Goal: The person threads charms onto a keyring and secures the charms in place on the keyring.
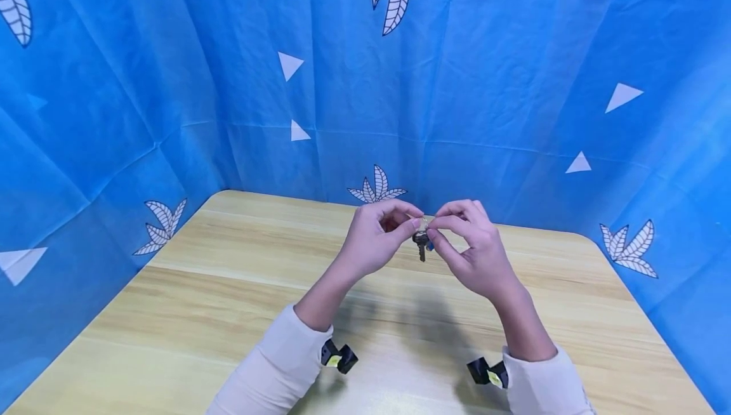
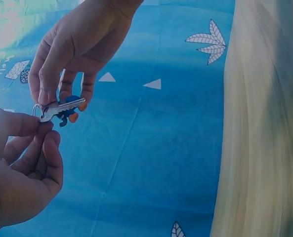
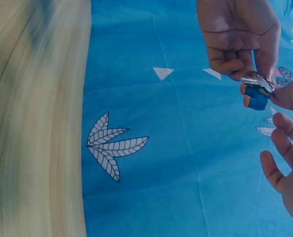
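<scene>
Over the far half of the table, my two hands meet around a small metal key ring (image 1: 425, 222). My left hand (image 1: 371, 237) pinches it between thumb and index finger from the left. From the other side, my right hand (image 1: 476, 250) pinches the ring with thumb and fingertips. A key (image 1: 422, 251) with a dark-looking head hangs below the fingers; it appears silvery in the left wrist view (image 2: 69, 106). Beside the key dangles a small blue charm with orange ends (image 3: 257, 102). The fingertips partly hide the ring.
The light wood table (image 1: 228, 313) lies beneath both hands. Blue cloth (image 1: 485, 72) with white leaves and triangles stands around its back and sides. A small black camera sits at each wrist, one left (image 1: 346, 359) and one right (image 1: 478, 370).
</scene>
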The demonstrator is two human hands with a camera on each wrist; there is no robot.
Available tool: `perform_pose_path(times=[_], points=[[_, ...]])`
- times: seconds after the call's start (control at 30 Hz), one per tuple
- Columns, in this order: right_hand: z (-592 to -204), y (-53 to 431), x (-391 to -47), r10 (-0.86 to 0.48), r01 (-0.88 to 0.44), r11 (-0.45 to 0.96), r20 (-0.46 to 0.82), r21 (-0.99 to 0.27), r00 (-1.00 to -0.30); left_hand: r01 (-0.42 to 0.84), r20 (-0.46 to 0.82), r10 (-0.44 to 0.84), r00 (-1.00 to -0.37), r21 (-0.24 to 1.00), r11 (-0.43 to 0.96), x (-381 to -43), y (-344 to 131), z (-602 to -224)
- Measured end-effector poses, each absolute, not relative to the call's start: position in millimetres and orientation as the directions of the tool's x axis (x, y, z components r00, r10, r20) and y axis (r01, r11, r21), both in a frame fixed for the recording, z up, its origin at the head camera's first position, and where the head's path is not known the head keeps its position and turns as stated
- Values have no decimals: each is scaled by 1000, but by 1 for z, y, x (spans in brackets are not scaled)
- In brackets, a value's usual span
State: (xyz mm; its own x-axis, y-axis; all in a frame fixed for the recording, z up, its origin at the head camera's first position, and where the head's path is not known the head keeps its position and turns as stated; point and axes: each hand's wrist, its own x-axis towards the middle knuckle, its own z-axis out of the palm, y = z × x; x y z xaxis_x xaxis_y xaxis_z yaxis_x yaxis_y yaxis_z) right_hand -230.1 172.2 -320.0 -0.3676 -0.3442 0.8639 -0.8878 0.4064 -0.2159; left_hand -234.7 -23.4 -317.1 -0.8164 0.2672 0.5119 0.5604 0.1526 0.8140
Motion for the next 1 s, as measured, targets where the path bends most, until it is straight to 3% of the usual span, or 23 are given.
perform_pose_path(times=[0.2,0.47,1.0], points=[[-320,170,-229,-331,-881,415,864,-229,-380,572,516,268,-813,795,204,-233,-23,-317],[-320,171,-228,-336,-865,435,846,-251,-415,665,597,294,-746,685,298,-232,-22,-315],[-322,170,-228,-393,-898,406,854,-170,-340,555,484,282,-829,777,298,-234,-25,-320]])
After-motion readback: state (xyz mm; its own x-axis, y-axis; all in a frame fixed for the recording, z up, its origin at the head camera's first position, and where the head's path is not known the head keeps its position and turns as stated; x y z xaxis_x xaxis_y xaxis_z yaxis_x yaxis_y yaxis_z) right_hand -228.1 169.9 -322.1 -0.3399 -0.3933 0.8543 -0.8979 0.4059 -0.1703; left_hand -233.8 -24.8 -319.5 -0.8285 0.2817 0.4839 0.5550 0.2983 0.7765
